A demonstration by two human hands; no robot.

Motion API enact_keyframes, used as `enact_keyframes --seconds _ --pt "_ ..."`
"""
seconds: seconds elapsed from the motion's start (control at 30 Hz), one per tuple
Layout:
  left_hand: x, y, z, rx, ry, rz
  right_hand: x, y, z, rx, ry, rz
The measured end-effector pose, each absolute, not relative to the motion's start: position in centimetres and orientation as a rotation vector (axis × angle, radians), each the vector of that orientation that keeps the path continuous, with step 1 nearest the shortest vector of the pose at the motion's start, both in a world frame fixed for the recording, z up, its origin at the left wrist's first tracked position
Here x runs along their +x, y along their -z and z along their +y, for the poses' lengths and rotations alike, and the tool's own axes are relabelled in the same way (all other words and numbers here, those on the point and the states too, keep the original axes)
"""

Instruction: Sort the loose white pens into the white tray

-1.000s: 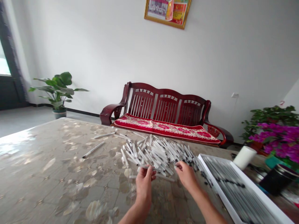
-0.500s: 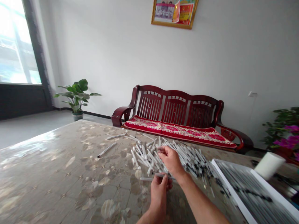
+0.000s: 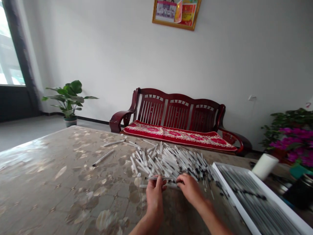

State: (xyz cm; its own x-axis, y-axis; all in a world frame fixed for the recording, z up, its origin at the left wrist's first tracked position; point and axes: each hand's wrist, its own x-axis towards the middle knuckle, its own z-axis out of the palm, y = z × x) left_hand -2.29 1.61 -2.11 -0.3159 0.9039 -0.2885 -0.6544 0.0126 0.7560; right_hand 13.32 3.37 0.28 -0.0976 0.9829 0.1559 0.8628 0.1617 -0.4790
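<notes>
My left hand (image 3: 155,191) is closed in a pinch around a slim clear-barrelled pen (image 3: 152,178), held level just above the table's near side. At that pen's right end, my right hand (image 3: 190,187) has its fingertips pinched together around a small dark piece; what exactly it is, I cannot make out. Below the held pen lies another pale pen tube (image 3: 143,186), partly hidden by my left fingers. Right behind both hands spreads a loose pile of whitish pen tubes (image 3: 168,160), several with dark tips.
A white open box (image 3: 241,207) at the right holds rows of pens with black parts. Beyond it stand a white roll (image 3: 265,166) and a dark container (image 3: 299,192). Stray pens (image 3: 103,158) lie left on the patterned table (image 3: 80,182). A red wooden bench (image 3: 176,111) stands behind.
My right hand has come down from the pile to the right end of the pen in my left hand. The left hand keeps its pinch. The view has turned slightly right.
</notes>
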Motion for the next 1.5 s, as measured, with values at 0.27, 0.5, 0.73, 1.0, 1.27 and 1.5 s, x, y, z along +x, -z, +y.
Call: enact_keyframes --seconds 0.27,0.5,0.73,1.0,1.27,1.5 --pt "-2.4 2.1 1.8 0.349 -1.629 0.990 12.0 -1.5 2.2 -1.801 -0.109 -2.161" --pt "-2.5 1.9 1.8 0.374 -1.593 0.988 11.5 -1.5 1.8 -1.851 0.005 -2.315" --pt "-2.4 2.0 1.8 0.386 -1.593 0.976 12.6 -1.1 1.2 -1.803 -0.057 -2.111" --pt "-2.4 1.9 1.8 0.429 -1.539 0.980 12.8 -0.7 0.5 -1.633 -0.060 -2.022" --pt "-2.4 1.8 1.9 0.405 -1.526 0.965 13.1 -0.5 0.3 -1.639 -0.021 -2.003" --pt "-2.1 2.0 1.4 0.460 -1.504 0.903 12.9 -0.2 -0.1 -1.540 -0.033 -2.029"
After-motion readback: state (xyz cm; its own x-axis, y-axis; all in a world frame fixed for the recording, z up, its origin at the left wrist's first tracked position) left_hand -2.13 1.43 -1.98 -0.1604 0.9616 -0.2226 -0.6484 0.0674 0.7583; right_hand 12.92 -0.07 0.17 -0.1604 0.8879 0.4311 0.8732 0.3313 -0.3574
